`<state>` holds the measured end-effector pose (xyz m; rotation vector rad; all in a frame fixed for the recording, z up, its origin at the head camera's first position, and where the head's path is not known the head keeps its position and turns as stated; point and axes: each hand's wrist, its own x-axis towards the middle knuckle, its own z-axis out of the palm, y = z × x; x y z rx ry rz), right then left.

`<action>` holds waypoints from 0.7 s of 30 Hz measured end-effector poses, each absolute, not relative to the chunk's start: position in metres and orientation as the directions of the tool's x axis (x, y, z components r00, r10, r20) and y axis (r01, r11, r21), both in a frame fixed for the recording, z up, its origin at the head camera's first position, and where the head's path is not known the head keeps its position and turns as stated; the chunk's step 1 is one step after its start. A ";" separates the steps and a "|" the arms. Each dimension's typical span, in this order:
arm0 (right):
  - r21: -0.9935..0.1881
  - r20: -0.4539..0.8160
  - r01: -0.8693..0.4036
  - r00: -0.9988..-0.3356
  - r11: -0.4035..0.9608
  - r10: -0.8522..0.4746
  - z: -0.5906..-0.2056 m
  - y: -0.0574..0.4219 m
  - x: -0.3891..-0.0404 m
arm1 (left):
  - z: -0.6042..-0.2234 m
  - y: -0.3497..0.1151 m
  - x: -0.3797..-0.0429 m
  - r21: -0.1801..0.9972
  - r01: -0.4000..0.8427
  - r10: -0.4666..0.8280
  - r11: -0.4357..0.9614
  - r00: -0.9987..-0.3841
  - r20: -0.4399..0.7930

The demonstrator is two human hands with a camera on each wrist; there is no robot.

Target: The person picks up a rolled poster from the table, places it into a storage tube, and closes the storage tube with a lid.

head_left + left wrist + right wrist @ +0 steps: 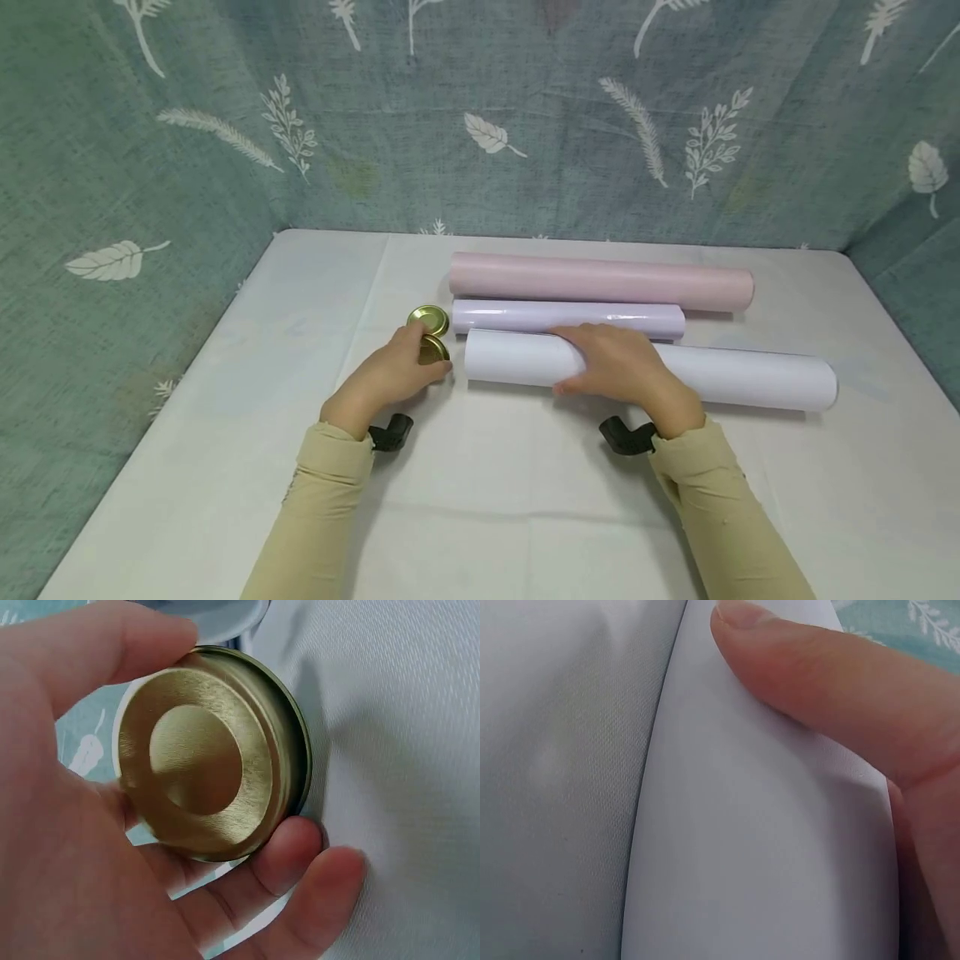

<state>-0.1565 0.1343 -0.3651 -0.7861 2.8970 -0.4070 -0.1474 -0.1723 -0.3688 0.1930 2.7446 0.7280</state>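
Note:
My left hand (392,368) grips a gold metal jar lid (432,351) by its rim, thumb on one side and fingers on the other. The left wrist view shows this lid (196,759) tilted on edge, close to the white cloth. Just beyond it lies a second gold lid (429,317), right by the held one. My right hand (621,365) is laid over a thick white roll (750,379), fingers across its far side and thumb along the near side. In the right wrist view the thumb presses against the white roll (757,847).
Behind the white roll lie a thinner glossy lavender roll (517,317) and a pink roll (600,279), roughly parallel. All are on a table with a white cloth (480,533). A green leaf-patterned curtain (420,142) hangs around its back and sides.

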 end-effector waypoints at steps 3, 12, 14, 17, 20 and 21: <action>-0.282 -0.034 -0.483 -0.859 0.829 -0.512 -0.365 0.135 -0.157 | -0.368 -0.168 -0.149 0.495 0.051 0.186 0.867 -0.956 -0.228; -0.266 -0.032 -0.496 -0.853 0.827 -0.521 -0.365 0.134 -0.157 | -0.366 -0.159 -0.149 0.453 0.070 0.152 0.889 -0.977 -0.149; -0.252 -0.036 -0.504 -0.848 0.826 -0.528 -0.364 0.133 -0.156 | -0.365 -0.159 -0.149 0.465 0.076 0.152 0.882 -0.980 -0.129; -0.236 -0.043 -0.510 -0.845 0.827 -0.533 -0.363 0.131 -0.154 | -0.367 -0.158 -0.149 0.483 0.098 0.172 0.870 -0.979 -0.112; -0.224 -0.041 -0.509 -0.847 0.831 -0.529 -0.363 0.131 -0.154 | -0.369 -0.156 -0.150 0.516 0.132 0.213 0.846 -0.972 -0.101; -0.225 -0.039 -0.507 -0.848 0.832 -0.528 -0.363 0.131 -0.153 | -0.370 -0.155 -0.150 0.535 0.139 0.224 0.833 -0.970 -0.097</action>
